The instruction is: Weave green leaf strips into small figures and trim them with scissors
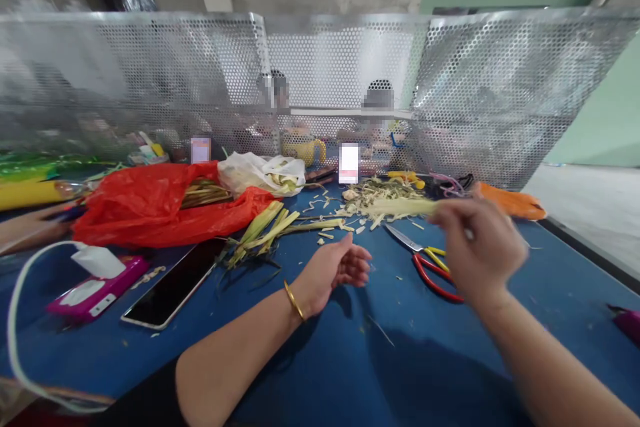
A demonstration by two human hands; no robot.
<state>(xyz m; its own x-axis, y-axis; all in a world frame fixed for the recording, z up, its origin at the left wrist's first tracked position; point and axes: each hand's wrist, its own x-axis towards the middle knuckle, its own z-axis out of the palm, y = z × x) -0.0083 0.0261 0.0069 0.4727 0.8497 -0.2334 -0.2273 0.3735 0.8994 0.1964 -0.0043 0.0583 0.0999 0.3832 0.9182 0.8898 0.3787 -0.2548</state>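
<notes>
My right hand (483, 247), slightly blurred, pinches the end of a pale yellow-green strip of plant fibre (407, 207). That strip stretches leftward over a pile of shredded plant scraps (373, 190). My left hand (343, 270), with a gold bangle on the wrist, is held above the blue table with its fingers loosely curled in; I see nothing in them. Scissors (423, 260) with red and yellow handles lie open between my hands, nearer the right one. Left of my left hand lies a bunch of yellow-green stalks (265, 230).
A red plastic bag (145, 203) and a white bag (265, 173) lie at the back left. Nearer are a phone (175, 287) and a magenta power strip (95, 290) with a cable. An orange cloth (510, 201) lies right. A perforated metal screen (340, 60) stands behind; people sit beyond.
</notes>
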